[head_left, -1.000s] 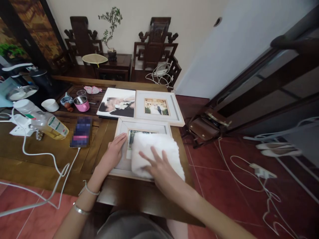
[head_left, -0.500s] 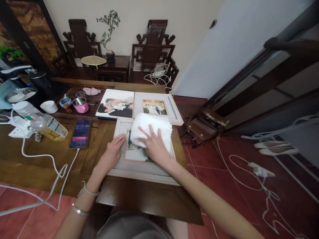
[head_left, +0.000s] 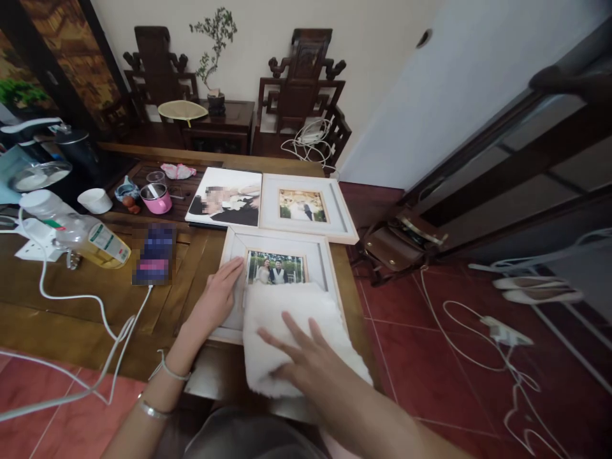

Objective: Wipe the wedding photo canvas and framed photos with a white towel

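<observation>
A light wooden picture frame (head_left: 229,258) with a pale mat lies on the near part of the table, a photo (head_left: 275,268) of two people inside it. My left hand (head_left: 220,296) rests on its left side, fingers stretched out. Over the frame's lower half lies a folded white fluffy towel (head_left: 261,312), which covers part of the photo and overhangs the near edge. My right hand (head_left: 306,350) presses on this towel with its fingers spread. Just beyond are a second framed photo (head_left: 301,205) and a white-covered picture (head_left: 229,213).
On the left of the wooden table (head_left: 105,325) are a phone (head_left: 153,255) on a cable, a bottle (head_left: 95,239) of yellow liquid, a power strip (head_left: 36,242) and a pink mug (head_left: 157,199). A brown bag (head_left: 394,245) stands off the right edge.
My right hand and the towel have slid toward me, from the upper part of the photo to the frame's near edge, uncovering the top of the photo. My left hand has stayed in place.
</observation>
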Demonstrator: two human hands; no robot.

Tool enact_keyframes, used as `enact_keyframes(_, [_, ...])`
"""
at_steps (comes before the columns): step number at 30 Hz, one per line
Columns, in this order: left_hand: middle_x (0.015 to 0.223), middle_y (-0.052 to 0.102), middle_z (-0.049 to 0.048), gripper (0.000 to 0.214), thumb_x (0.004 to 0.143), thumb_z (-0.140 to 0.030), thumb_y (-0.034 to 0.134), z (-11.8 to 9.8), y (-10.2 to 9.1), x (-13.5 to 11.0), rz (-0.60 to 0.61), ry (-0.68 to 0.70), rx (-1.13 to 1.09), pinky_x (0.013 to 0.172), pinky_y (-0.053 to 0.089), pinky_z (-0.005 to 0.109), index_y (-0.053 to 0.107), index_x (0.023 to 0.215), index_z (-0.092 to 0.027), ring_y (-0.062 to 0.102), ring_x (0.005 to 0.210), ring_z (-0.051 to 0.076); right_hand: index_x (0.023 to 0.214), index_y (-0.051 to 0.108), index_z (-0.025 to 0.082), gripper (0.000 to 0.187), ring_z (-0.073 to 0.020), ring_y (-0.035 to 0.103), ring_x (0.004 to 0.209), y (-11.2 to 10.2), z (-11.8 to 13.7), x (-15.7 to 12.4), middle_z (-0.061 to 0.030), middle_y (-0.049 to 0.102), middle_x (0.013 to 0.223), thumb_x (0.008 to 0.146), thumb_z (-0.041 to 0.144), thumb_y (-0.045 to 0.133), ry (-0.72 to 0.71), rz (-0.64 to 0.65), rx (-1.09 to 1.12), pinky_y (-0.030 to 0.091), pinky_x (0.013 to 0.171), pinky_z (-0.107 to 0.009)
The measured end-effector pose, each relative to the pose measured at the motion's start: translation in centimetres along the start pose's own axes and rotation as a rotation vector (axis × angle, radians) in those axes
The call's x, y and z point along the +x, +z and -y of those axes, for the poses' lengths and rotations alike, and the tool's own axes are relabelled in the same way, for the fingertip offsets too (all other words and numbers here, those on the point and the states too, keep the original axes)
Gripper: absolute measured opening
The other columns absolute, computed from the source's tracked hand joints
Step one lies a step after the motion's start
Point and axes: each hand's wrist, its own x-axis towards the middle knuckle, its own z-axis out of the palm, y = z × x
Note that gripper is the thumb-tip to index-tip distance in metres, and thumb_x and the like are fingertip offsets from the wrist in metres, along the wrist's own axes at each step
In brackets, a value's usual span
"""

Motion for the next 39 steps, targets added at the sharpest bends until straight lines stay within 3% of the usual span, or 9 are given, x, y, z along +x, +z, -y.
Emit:
enact_keyframes(4, [0.149, 0.041, 0.0112, 0.058, 0.087, -0.002, 0.031, -0.2, -0.1, 0.0, 0.023, -0.013, 0.002, 0.113, 0.03, 0.053, 0.042, 0.141, -0.02, 0.034, 0.14, 0.022, 0.117, 0.066, 0.032, 0.074, -0.0351, 0.017, 0.143, -0.6, -1.4, -0.2, 0.0041, 0.035, 0.153, 0.059, -0.009, 0.044, 0.034, -0.083, 0.063, 0.024, 0.109, -0.067])
enact_keyframes(7, [0.151, 0.039, 0.0111, 0.049, 0.095, -0.013, 0.031, -0.6, -0.3, -0.1, 0.002, -0.016, -0.024, 0.113, 0.029, 0.054, 0.04, 0.142, -0.021, 0.032, 0.141, 0.023, 0.123, 0.062, 0.026, 0.076, -0.0395, 0.016, 0.143, -1.5, -4.7, 3.1, -0.0026, 0.029, 0.155, 0.059, -0.01, 0.043, 0.163, -0.252, -0.082, 0.024, 0.108, -0.069])
enact_keyframes(11, [0.154, 0.033, 0.0107, 0.047, 0.1, -0.027, 0.028, -1.0, -0.7, -0.1, -0.115, 0.063, -0.086, 0.119, 0.022, 0.046, 0.034, 0.146, -0.019, 0.024, 0.145, 0.021, 0.13, 0.058, 0.023, 0.072, -0.0467, 0.007, 0.142, -3.2, -7.8, 9.1, -0.0043, 0.02, 0.158, 0.067, -0.01, 0.043, 0.277, -0.439, -0.272, 0.023, 0.103, -0.076])
enact_keyframes(16, [0.156, 0.029, 0.0107, 0.051, 0.101, -0.036, 0.025, -0.9, -0.9, -0.4, -0.212, 0.089, -0.154, 0.12, 0.02, 0.041, 0.028, 0.149, -0.019, 0.023, 0.145, 0.02, 0.12, 0.066, 0.024, 0.047, -0.0502, 0.011, 0.14, -3.5, -5.7, 12.8, -0.0009, 0.025, 0.157, 0.083, 0.002, 0.048, 0.164, -0.338, -0.35, 0.023, 0.099, -0.08])
enact_keyframes(21, [0.155, 0.03, 0.0115, 0.057, 0.1, -0.045, 0.021, -0.9, -0.9, -0.6, -0.196, 0.109, -0.189, 0.119, 0.022, 0.042, 0.026, 0.15, -0.018, 0.024, 0.145, 0.023, 0.117, 0.067, 0.023, 0.037, -0.0511, 0.014, 0.139, -2.1, -1.5, 9.5, -0.0004, 0.023, 0.157, 0.086, 0.01, 0.052, 0.025, -0.126, -0.312, 0.029, 0.099, -0.077])
enact_keyframes(25, [0.155, 0.031, 0.011, 0.054, 0.1, -0.041, 0.022, -0.9, -1.0, -0.5, -0.176, 0.073, -0.165, 0.119, 0.023, 0.043, 0.029, 0.149, -0.019, 0.026, 0.144, 0.022, 0.11, 0.071, 0.024, 0.037, -0.0475, 0.014, 0.14, -0.9, -0.4, 5.4, 0.0026, 0.024, 0.156, 0.084, 0.007, 0.051, -0.07, -0.057, -0.224, 0.026, 0.104, -0.075])
enact_keyframes(34, [0.149, 0.041, 0.0115, 0.048, 0.095, -0.015, 0.035, -0.6, -0.3, -0.2, -0.036, 0.064, 0.035, 0.11, 0.037, 0.045, 0.041, 0.142, -0.02, 0.034, 0.141, 0.022, 0.08, 0.075, 0.03, 0.055, -0.0347, 0.028, 0.14, 0.5, -7.1, -3.7, 0.0049, 0.05, 0.14, 0.063, -0.01, 0.043, 0.161, -0.153, -0.148, 0.024, 0.108, -0.07])
enact_keyframes(36, [0.15, 0.041, 0.0115, 0.054, 0.09, -0.007, 0.034, -0.7, -0.4, -0.2, 0.006, 0.052, 0.064, 0.108, 0.038, 0.047, 0.04, 0.142, -0.02, 0.034, 0.141, 0.022, 0.086, 0.075, 0.031, 0.062, -0.0304, 0.029, 0.14, -0.1, -8.3, -4.6, 0.0044, 0.05, 0.141, 0.057, -0.011, 0.04, 0.173, -0.163, -0.138, 0.029, 0.11, -0.063])
enact_keyframes(39, [0.15, 0.041, 0.0117, 0.064, 0.081, 0.002, 0.033, -0.9, -0.6, -0.3, 0.04, 0.034, 0.073, 0.109, 0.037, 0.049, 0.04, 0.142, -0.02, 0.033, 0.141, 0.022, 0.112, 0.069, 0.025, 0.074, -0.031, 0.031, 0.139, -1.7, -9.7, -3.5, -0.0067, 0.039, 0.15, 0.054, -0.011, 0.039, 0.311, -0.272, -0.167, 0.039, 0.107, -0.055])
